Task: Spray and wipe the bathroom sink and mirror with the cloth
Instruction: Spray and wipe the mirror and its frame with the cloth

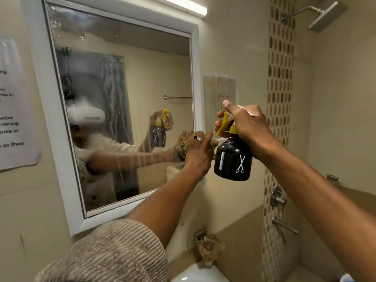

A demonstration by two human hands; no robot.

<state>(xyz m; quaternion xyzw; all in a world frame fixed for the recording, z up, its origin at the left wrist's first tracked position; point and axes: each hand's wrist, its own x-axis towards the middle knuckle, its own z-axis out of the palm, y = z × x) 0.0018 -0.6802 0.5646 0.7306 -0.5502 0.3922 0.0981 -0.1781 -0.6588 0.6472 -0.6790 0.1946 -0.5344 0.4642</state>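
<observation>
The white-framed mirror [130, 82] hangs on the wall at left, its glass streaked and misted with spray in the upper left. My left hand [198, 149] presses a bunched tan cloth [214, 142] against the mirror's lower right edge. Just to the right, my right hand [244, 123] holds a black spray bottle [234, 159] with a yellow trigger, fingers on the trigger, nozzle facing the mirror. The white sink [195, 274] shows only as a rim at the bottom.
A printed paper notice [14, 110] is taped left of the mirror. A light bar [183, 6] runs above it. On the right are a shower head [325, 16], a wall valve [277, 197] and a spout [284, 225]. A crumpled brown item [209, 249] sits behind the sink.
</observation>
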